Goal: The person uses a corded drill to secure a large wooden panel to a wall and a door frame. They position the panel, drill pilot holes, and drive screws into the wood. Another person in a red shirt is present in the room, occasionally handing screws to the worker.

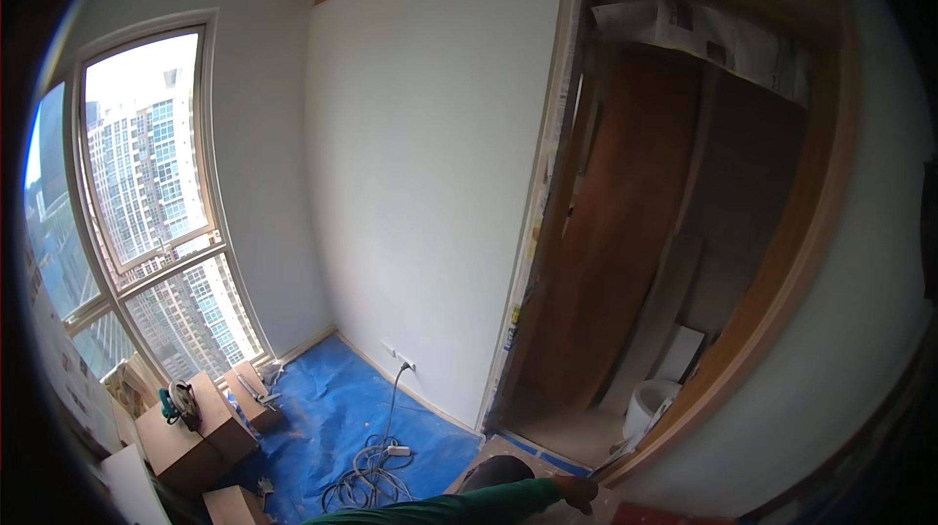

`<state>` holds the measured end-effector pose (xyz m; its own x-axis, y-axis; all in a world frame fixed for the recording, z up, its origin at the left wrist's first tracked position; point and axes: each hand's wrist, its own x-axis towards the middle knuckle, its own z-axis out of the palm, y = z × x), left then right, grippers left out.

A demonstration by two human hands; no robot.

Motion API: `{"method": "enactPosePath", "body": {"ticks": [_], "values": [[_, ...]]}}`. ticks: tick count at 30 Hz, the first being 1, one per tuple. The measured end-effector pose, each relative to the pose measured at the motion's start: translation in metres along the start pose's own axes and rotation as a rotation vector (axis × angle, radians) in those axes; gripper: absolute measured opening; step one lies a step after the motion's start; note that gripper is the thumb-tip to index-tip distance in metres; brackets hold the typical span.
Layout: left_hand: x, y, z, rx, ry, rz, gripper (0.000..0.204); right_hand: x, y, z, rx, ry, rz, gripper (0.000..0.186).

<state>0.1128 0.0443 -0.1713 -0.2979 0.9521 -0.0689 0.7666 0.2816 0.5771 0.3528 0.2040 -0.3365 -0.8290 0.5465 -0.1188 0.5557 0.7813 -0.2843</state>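
My left arm, in a green sleeve (459,504), reaches across the lower edge toward the right. My left hand (578,493) is over a brown board or panel surface near the foot of the doorway. Its fingers look curled downward; whatever they hold, if anything, is too small and dark to make out. A dark rounded shape (498,470), possibly my knee, shows just behind the sleeve. My right hand is out of view.
Blue sheeting (313,388) covers the floor, with a coiled cable (366,471) plugged into a wall socket (405,364). A green power saw (179,403) sits on a wooden box (195,437) by the window. Beyond the wooden door frame (831,164) stands a toilet (650,403).
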Motion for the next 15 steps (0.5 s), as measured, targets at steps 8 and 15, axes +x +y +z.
{"method": "enactPosePath", "body": {"ticks": [8, 15], "values": [[-0.004, 0.037, -0.020, -0.145, 0.131, -0.044, 0.057, -0.001, 0.009, -0.023, -0.035, -0.039, 0.008, 0.076], [-0.026, 0.017, -0.044, -0.001, -0.103, -0.164, 0.076, 0.019, -0.014, -0.018, 0.059, -0.040, -0.003, 0.072]]}}
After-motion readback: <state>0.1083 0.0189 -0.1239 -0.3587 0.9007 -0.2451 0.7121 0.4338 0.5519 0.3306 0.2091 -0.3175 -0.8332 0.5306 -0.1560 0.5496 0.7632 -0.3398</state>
